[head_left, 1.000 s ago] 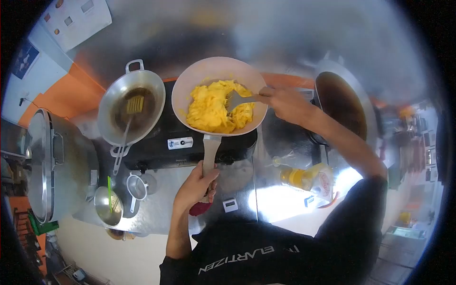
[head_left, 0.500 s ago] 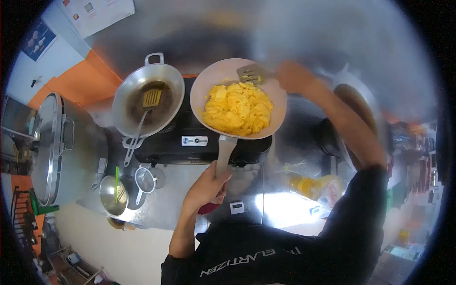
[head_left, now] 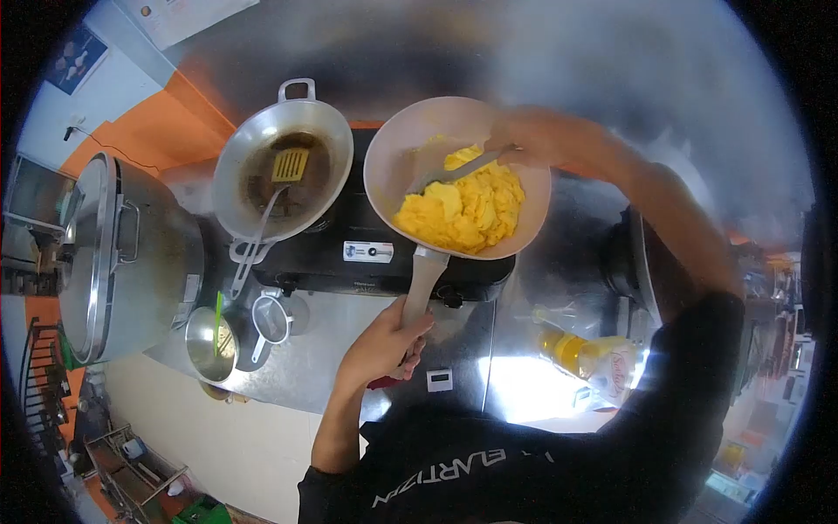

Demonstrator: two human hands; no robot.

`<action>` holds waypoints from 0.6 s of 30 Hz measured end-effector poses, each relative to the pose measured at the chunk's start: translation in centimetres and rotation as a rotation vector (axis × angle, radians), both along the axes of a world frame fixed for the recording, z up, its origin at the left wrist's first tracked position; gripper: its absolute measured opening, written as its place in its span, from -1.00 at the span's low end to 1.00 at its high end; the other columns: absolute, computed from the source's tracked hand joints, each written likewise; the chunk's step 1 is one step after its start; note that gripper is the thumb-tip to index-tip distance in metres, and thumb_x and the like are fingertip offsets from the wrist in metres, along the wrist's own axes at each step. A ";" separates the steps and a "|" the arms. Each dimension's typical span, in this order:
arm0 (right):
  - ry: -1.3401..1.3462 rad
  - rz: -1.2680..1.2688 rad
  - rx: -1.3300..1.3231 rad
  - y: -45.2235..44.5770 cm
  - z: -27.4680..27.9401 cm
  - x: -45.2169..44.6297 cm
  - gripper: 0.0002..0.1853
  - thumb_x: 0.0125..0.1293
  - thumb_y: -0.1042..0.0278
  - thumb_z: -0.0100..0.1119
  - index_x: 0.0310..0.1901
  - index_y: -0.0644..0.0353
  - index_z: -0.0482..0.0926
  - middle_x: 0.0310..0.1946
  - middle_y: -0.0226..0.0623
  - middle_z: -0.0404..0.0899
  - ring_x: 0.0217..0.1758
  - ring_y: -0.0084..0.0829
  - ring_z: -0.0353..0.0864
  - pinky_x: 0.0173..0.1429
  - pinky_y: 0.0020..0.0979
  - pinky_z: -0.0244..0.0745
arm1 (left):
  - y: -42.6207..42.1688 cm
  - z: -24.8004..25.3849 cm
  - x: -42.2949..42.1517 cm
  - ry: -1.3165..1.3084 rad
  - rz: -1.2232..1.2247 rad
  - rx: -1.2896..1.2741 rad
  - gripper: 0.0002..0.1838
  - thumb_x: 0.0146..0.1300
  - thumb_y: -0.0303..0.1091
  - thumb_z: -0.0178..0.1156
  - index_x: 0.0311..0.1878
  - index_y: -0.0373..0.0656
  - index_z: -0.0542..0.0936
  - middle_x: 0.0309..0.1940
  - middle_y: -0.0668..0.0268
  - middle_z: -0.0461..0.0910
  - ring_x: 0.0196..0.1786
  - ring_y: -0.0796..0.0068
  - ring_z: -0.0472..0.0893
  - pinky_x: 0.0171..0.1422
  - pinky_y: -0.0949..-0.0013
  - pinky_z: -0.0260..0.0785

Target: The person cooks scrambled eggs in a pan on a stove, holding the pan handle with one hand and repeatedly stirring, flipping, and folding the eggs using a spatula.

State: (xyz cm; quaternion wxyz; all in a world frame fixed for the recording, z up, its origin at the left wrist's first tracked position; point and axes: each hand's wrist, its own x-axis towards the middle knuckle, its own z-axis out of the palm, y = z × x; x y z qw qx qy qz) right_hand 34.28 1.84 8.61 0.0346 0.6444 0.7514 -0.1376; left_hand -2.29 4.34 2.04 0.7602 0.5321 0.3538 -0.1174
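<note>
My left hand (head_left: 381,349) is closed around the grey handle of a light pink frying pan (head_left: 410,127). Part of a red thing shows under that hand. Yellow scrambled eggs (head_left: 476,210) are heaped in the pan, toward its near right side. My right hand (head_left: 528,135), blurred by motion, grips a grey slotted spatula (head_left: 463,170) over the pan. The spatula's blade is turned edge-on at the left of the eggs, against them. Beneath the pan is a black gas stove (head_left: 393,278).
Left of the pan, a metal wok (head_left: 231,188) holds brown liquid and a slotted turner (head_left: 288,166). A large steel pot (head_left: 157,262), a small bowl (head_left: 199,349) and a strainer (head_left: 271,321) stand further left. A yellow bottle (head_left: 566,351) lies on the right, below another large pan (head_left: 650,271).
My right hand has moved the spatula from the pan's far edge down to the left of the eggs, turning its blade. The eggs have shifted. My left hand keeps its hold.
</note>
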 end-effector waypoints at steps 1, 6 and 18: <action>-0.078 -0.028 -0.061 -0.5 0.3 -0.1 -0.75 0.35 0.34 0.13 0.02 0.12 0.61 0.02 -0.18 0.55 0.10 -0.19 0.52 0.12 -0.21 0.45 | 0.0 0.0 -0.1 -0.006 0.010 -0.028 -0.66 0.39 -0.24 0.12 0.10 -0.22 0.37 -0.58 0.36 0.39 -0.67 0.57 0.40 -0.67 0.46 0.28; -0.412 0.200 0.093 -7.6 3.4 -1.4 -0.58 0.24 0.53 0.17 0.15 0.05 0.54 0.09 -0.26 0.50 0.14 -0.24 0.50 0.16 -0.19 0.46 | 0.0 -0.8 -0.6 -0.071 0.070 -0.091 -0.69 0.39 -0.26 0.12 0.09 -0.18 0.38 -0.56 0.37 0.38 -0.67 0.60 0.37 -0.67 0.48 0.25; -0.307 -0.071 0.108 -10.8 -4.3 -5.7 -0.31 0.07 0.63 0.16 0.33 0.08 0.40 0.09 -0.14 0.45 0.17 -0.17 0.46 0.17 -0.24 0.52 | -0.2 -0.1 -0.3 -0.070 -0.017 0.000 -0.74 0.41 -0.30 0.09 0.05 -0.19 0.36 -0.56 0.35 0.37 -0.67 0.59 0.37 -0.63 0.44 0.27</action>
